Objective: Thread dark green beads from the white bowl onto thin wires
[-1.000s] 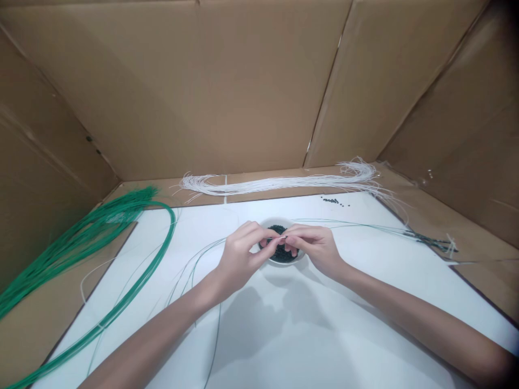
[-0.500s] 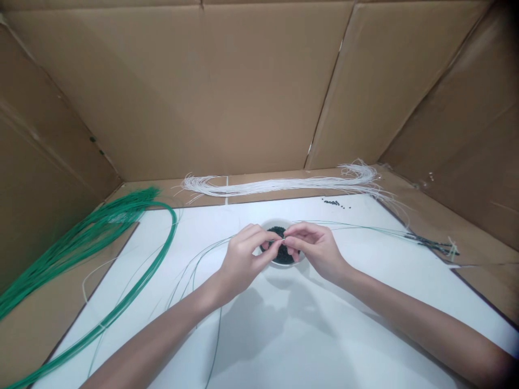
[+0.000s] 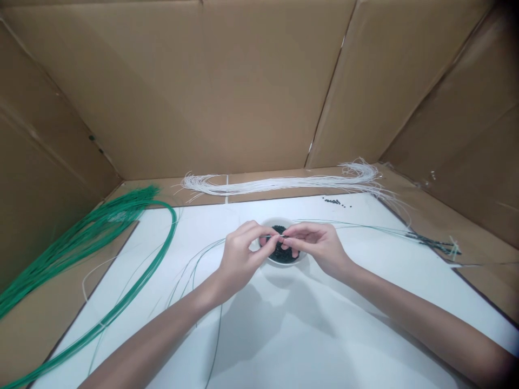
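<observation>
A small white bowl (image 3: 284,261) of dark green beads (image 3: 279,253) sits on a white board, mostly beneath my hands. My left hand (image 3: 241,253) and my right hand (image 3: 316,247) meet above it, their fingertips pinched together at its middle. A thin green wire (image 3: 360,225) runs right from the pinch toward several dark beads strung near its far end (image 3: 432,244). Other thin strands trail left and down from my left hand. Whatever lies inside the pinch is too small and hidden to make out.
A bundle of thicker green wire (image 3: 91,229) curves across the left side, and a long bundle of white cord (image 3: 279,185) lies along the back. Several loose beads (image 3: 333,201) rest near the white board's (image 3: 357,302) far edge. Cardboard walls (image 3: 178,81) surround the area.
My fingertips stay pinched together over the bowl, shifting slightly left. My right hand's fingers sit a little higher than a second ago.
</observation>
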Tool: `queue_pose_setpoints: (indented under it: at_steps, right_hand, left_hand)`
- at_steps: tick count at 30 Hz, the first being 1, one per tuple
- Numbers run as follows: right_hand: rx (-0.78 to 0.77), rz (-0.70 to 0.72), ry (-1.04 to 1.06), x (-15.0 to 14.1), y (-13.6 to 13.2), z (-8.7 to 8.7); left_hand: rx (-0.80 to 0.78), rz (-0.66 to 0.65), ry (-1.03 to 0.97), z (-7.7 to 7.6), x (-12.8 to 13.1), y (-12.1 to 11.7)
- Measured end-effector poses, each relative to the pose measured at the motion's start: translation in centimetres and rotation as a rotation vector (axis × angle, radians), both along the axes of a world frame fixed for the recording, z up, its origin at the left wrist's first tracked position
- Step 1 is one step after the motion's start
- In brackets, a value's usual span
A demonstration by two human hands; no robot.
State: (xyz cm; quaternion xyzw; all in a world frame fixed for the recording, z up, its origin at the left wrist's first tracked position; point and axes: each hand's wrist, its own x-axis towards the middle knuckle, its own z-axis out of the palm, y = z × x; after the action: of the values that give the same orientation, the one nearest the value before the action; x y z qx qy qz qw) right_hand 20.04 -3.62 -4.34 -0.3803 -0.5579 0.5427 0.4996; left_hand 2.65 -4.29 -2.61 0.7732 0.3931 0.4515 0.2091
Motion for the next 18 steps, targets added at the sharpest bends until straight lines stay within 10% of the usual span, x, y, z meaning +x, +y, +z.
queue_pose_setpoints:
  at_steps: [18]
  right_hand:
    - [0.144,-0.036,-0.188,0.14,-0.39,0.01]
  left_hand:
    - [-0.013,0.006,-0.02,-0.25,-0.04,-0.05]
